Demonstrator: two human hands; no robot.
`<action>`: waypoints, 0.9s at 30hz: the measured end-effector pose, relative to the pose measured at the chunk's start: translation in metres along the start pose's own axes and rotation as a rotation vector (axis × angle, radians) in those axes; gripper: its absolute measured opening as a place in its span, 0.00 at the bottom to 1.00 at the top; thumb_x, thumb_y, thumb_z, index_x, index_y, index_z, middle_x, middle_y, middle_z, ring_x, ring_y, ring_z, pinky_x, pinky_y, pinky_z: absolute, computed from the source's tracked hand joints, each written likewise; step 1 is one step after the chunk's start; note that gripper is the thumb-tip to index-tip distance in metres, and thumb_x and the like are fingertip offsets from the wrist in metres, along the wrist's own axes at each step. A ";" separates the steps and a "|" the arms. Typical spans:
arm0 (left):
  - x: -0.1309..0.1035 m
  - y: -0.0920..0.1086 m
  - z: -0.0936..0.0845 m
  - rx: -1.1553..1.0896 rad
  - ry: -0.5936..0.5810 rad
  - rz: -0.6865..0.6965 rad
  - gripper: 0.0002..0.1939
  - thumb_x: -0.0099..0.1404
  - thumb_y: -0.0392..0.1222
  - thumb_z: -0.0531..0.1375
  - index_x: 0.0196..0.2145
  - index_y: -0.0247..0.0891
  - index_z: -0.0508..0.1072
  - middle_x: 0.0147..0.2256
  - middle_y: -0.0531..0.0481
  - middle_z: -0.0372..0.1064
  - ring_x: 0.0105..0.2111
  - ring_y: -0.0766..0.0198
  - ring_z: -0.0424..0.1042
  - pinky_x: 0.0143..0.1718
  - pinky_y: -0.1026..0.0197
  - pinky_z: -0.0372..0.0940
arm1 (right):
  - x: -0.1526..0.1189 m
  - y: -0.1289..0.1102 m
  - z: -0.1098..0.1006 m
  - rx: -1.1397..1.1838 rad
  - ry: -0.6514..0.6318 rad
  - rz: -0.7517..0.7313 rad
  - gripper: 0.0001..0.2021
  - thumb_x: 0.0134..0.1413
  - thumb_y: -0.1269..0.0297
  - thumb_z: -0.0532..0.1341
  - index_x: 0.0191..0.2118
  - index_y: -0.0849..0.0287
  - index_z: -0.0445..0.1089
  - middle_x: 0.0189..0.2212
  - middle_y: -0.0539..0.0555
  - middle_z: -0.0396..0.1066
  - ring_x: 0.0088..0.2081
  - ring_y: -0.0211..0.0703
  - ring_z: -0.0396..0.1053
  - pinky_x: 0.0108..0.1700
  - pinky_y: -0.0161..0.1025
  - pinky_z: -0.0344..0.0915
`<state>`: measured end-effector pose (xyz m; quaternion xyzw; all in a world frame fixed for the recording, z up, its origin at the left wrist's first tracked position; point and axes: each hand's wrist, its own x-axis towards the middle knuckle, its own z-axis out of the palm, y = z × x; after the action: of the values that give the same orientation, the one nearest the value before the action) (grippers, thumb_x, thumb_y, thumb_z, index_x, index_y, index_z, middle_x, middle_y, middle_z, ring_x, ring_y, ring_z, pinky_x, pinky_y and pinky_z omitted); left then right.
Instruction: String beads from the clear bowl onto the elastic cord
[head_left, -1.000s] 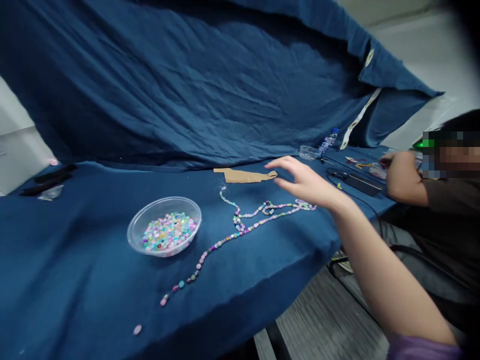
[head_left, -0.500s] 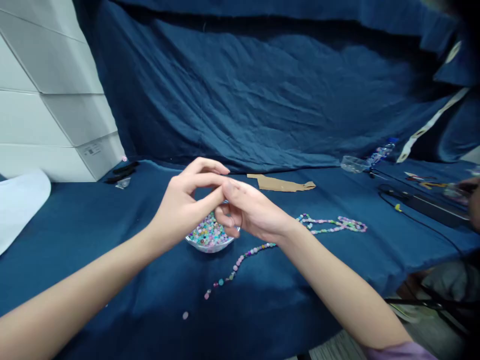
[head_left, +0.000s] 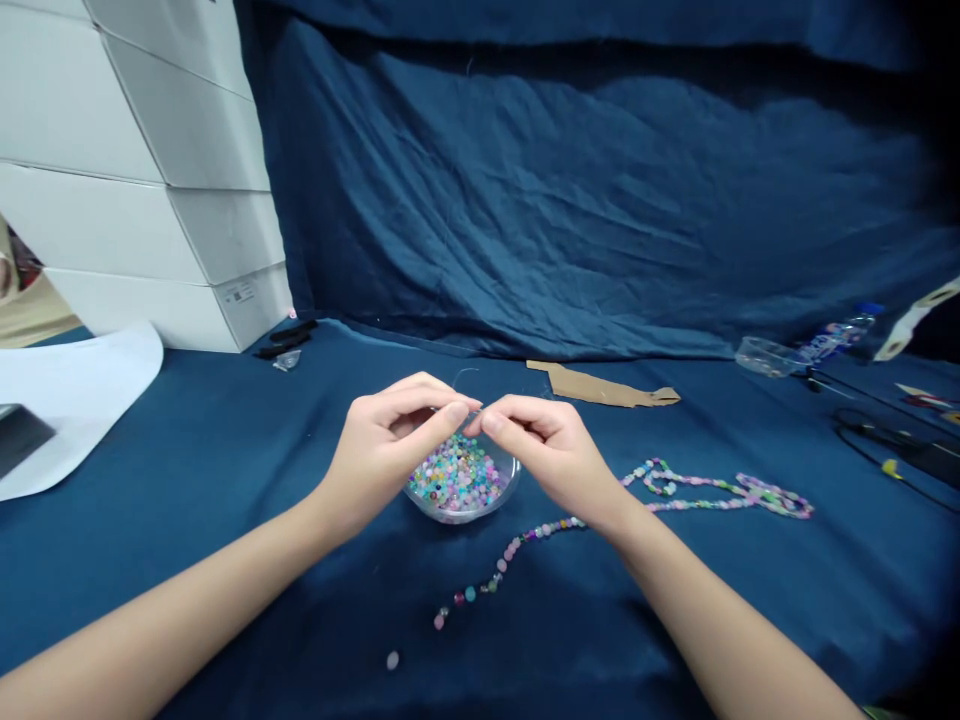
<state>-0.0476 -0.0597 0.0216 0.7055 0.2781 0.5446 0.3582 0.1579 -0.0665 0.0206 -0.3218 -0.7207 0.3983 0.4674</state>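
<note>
Over the bowl, my left hand [head_left: 386, 435] and my right hand [head_left: 559, 450] meet with their fingertips nearly touching. Both pinch a fine thread [head_left: 466, 371], whose loose end curls up behind the fingers. Any bead between the fingertips is too small to make out. Below them the clear plastic bowl [head_left: 459, 516] holds many small coloured beads [head_left: 457, 478]. A long string of beads [head_left: 536, 532] lies on the cloth, passing beneath my right wrist. One pale bead [head_left: 392, 660] rests alone near the front.
White boxes [head_left: 217, 230] are stacked at the left, beside a white sheet [head_left: 97, 400]. Torn brown cardboard [head_left: 607, 387] lies behind the bowl. At the far right are a clear container [head_left: 765, 357], a plastic bottle [head_left: 844, 335] and a black cable [head_left: 862, 440].
My hands have come apart from an overlapping clasp into two facing pinches, and the thread's end now shows. The view has swung left, so everything on the cloth appears farther right.
</note>
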 end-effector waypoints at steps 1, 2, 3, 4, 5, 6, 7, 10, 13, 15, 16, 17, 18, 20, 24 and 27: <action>-0.001 -0.002 0.000 -0.006 0.018 -0.010 0.06 0.70 0.42 0.67 0.38 0.43 0.86 0.36 0.49 0.77 0.37 0.63 0.75 0.39 0.63 0.71 | 0.000 0.001 0.000 -0.028 0.014 0.014 0.14 0.67 0.54 0.64 0.37 0.57 0.82 0.27 0.51 0.70 0.29 0.38 0.62 0.32 0.35 0.59; -0.001 -0.004 0.000 -0.012 0.039 -0.020 0.06 0.70 0.42 0.67 0.38 0.42 0.86 0.36 0.49 0.77 0.37 0.64 0.75 0.38 0.63 0.70 | -0.001 0.002 -0.001 -0.052 0.027 0.030 0.14 0.66 0.54 0.64 0.35 0.58 0.81 0.25 0.50 0.68 0.27 0.36 0.59 0.29 0.35 0.56; -0.002 -0.007 0.000 -0.017 0.060 -0.026 0.06 0.69 0.43 0.67 0.38 0.42 0.86 0.36 0.49 0.77 0.36 0.64 0.74 0.37 0.63 0.69 | 0.000 0.004 -0.002 -0.071 0.035 0.041 0.15 0.65 0.54 0.65 0.33 0.59 0.80 0.22 0.49 0.65 0.25 0.35 0.55 0.27 0.35 0.53; -0.002 -0.009 0.001 -0.025 0.079 -0.029 0.06 0.69 0.43 0.67 0.38 0.42 0.86 0.35 0.49 0.77 0.36 0.64 0.74 0.36 0.64 0.69 | 0.000 0.005 -0.003 -0.082 0.039 0.044 0.15 0.64 0.56 0.65 0.30 0.59 0.78 0.21 0.48 0.64 0.24 0.34 0.54 0.26 0.35 0.52; -0.002 -0.011 0.001 -0.035 0.093 -0.031 0.06 0.69 0.43 0.67 0.37 0.42 0.86 0.35 0.50 0.77 0.36 0.64 0.74 0.35 0.64 0.68 | 0.001 0.007 -0.004 -0.086 0.040 0.039 0.14 0.63 0.59 0.65 0.28 0.60 0.77 0.21 0.48 0.64 0.24 0.34 0.54 0.27 0.35 0.52; -0.002 -0.012 0.002 -0.045 0.105 -0.036 0.06 0.69 0.43 0.67 0.37 0.42 0.86 0.35 0.50 0.76 0.35 0.64 0.74 0.35 0.64 0.68 | 0.002 0.008 -0.006 -0.087 0.042 0.031 0.13 0.61 0.63 0.64 0.25 0.60 0.74 0.21 0.48 0.66 0.24 0.34 0.56 0.27 0.35 0.53; -0.002 -0.014 0.003 -0.053 0.117 -0.039 0.06 0.69 0.43 0.67 0.37 0.42 0.86 0.35 0.50 0.76 0.35 0.64 0.74 0.35 0.63 0.68 | 0.003 0.009 -0.007 -0.090 0.042 0.028 0.13 0.59 0.67 0.62 0.23 0.60 0.72 0.21 0.49 0.67 0.25 0.35 0.58 0.28 0.35 0.54; -0.002 -0.014 0.004 -0.012 0.140 -0.018 0.06 0.70 0.42 0.67 0.38 0.41 0.85 0.34 0.50 0.75 0.33 0.66 0.72 0.34 0.64 0.67 | 0.006 0.009 -0.012 -0.081 -0.011 0.097 0.12 0.58 0.70 0.60 0.23 0.61 0.73 0.21 0.49 0.70 0.25 0.35 0.63 0.29 0.35 0.58; -0.003 -0.013 0.003 0.088 0.078 0.076 0.07 0.72 0.40 0.65 0.40 0.42 0.85 0.37 0.50 0.74 0.36 0.67 0.72 0.36 0.64 0.66 | 0.006 0.005 -0.013 -0.022 -0.060 0.119 0.08 0.64 0.62 0.64 0.40 0.60 0.80 0.34 0.52 0.80 0.37 0.41 0.76 0.43 0.37 0.70; -0.004 -0.014 0.002 0.151 0.010 0.165 0.08 0.72 0.38 0.64 0.43 0.45 0.85 0.39 0.49 0.72 0.41 0.65 0.71 0.41 0.63 0.66 | 0.006 0.003 -0.011 0.036 -0.063 0.070 0.13 0.65 0.58 0.67 0.50 0.57 0.78 0.47 0.54 0.81 0.51 0.45 0.77 0.56 0.41 0.69; -0.004 -0.015 0.001 0.179 -0.007 0.205 0.08 0.72 0.38 0.65 0.44 0.47 0.85 0.40 0.50 0.71 0.42 0.65 0.71 0.42 0.63 0.66 | 0.005 0.002 -0.009 0.081 -0.081 0.061 0.14 0.65 0.57 0.67 0.52 0.56 0.77 0.49 0.55 0.80 0.53 0.46 0.76 0.59 0.43 0.68; -0.004 -0.016 0.000 0.206 -0.005 0.240 0.09 0.72 0.37 0.65 0.44 0.48 0.85 0.41 0.50 0.69 0.42 0.65 0.70 0.42 0.63 0.66 | 0.005 0.002 -0.007 0.143 -0.117 0.066 0.14 0.66 0.57 0.67 0.54 0.56 0.77 0.49 0.55 0.80 0.53 0.46 0.76 0.59 0.43 0.69; -0.004 -0.016 0.000 0.230 0.012 0.269 0.09 0.71 0.36 0.66 0.43 0.49 0.85 0.41 0.50 0.68 0.42 0.66 0.69 0.42 0.63 0.65 | 0.004 0.002 -0.006 0.219 -0.159 0.083 0.14 0.67 0.57 0.66 0.54 0.55 0.76 0.47 0.55 0.80 0.51 0.45 0.77 0.58 0.43 0.69; -0.002 -0.017 -0.001 0.273 0.058 0.313 0.09 0.70 0.35 0.67 0.42 0.48 0.85 0.40 0.51 0.66 0.41 0.68 0.68 0.41 0.64 0.65 | 0.003 0.002 -0.002 0.361 -0.232 0.128 0.13 0.69 0.57 0.65 0.54 0.56 0.76 0.41 0.54 0.80 0.46 0.42 0.77 0.53 0.40 0.70; 0.001 -0.017 -0.001 0.337 0.072 0.406 0.12 0.68 0.32 0.67 0.42 0.48 0.85 0.39 0.51 0.65 0.39 0.68 0.67 0.39 0.63 0.63 | 0.001 -0.002 0.000 0.554 -0.265 0.286 0.12 0.68 0.56 0.66 0.49 0.57 0.74 0.24 0.45 0.66 0.25 0.31 0.62 0.30 0.29 0.64; 0.003 -0.018 -0.003 0.359 0.069 0.463 0.14 0.68 0.30 0.67 0.44 0.49 0.85 0.39 0.51 0.64 0.37 0.68 0.67 0.35 0.63 0.63 | 0.001 -0.005 -0.002 0.613 -0.266 0.401 0.12 0.66 0.54 0.67 0.42 0.58 0.71 0.21 0.41 0.54 0.21 0.28 0.43 0.21 0.27 0.42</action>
<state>-0.0494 -0.0465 0.0092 0.7834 0.2135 0.5776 0.0841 0.1592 -0.0677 0.0257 -0.2472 -0.5454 0.7168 0.3571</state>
